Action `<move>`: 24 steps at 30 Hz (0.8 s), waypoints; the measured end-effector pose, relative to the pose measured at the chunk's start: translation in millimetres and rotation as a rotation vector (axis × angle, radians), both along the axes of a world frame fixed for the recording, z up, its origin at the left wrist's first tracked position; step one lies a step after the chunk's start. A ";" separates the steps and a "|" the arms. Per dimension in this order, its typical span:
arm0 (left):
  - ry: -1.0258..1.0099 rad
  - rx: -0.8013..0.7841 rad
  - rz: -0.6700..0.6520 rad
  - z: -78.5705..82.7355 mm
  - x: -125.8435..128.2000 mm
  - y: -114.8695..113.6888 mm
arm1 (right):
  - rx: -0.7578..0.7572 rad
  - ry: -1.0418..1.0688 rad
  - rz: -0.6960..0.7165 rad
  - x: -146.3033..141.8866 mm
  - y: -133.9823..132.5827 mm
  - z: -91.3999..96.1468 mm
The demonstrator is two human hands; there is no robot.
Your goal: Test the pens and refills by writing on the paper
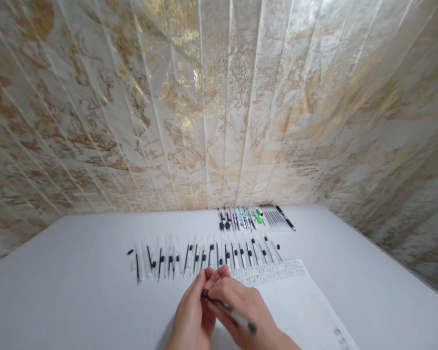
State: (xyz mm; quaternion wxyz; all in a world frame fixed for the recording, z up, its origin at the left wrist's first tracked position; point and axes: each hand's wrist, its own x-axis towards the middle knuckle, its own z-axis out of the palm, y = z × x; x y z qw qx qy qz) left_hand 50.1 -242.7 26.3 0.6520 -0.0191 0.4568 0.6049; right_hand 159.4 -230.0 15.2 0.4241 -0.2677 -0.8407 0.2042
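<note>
Both my hands meet low in the middle, over the white table (76, 291). My right hand (241, 311) grips a pen (228, 308) with a dark tip and a clear barrel, lying slanted across its fingers. My left hand (193, 316) is closed with its fingertips pinching the pen's front end. Just beyond the hands lies a long row of clear pens with black parts (204, 255), side by side.
A sheet of paper with handwriting (288, 291) lies to the right of my hands. Farther back sit a group of coloured pens (241, 218) and a bunch of grey pens (277, 218). A marbled gold and white wall (219, 107) rises behind the table.
</note>
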 end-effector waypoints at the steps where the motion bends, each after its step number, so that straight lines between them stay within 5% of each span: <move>1: 0.000 0.034 0.006 -0.9 -0.3 0.1 | -0.188 0.099 0.001 1.8 1.4 0.3; 3: -0.030 0.125 -0.013 -3.2 -1.9 -0.8 | -0.532 0.296 -0.001 5.1 3.5 0.6; 5: -0.088 0.234 -0.047 -5.5 -4.3 -3.0 | -0.702 0.419 -0.020 7.6 4.0 -0.6; 9: -0.116 0.373 -0.089 -8.2 -6.9 -8.1 | -0.723 0.543 -0.064 8.2 0.4 -6.6; 14: -0.033 0.374 -0.073 -3.9 -0.8 -13.9 | -0.779 0.629 0.012 1.7 -6.0 -11.3; 18: -0.012 0.377 -0.010 -1.1 1.7 -17.8 | -0.770 0.672 -0.056 -5.7 -10.9 -10.2; 24: -0.001 0.371 -0.065 -15.6 6.6 -15.5 | -0.750 0.581 0.004 -6.6 -11.1 -9.0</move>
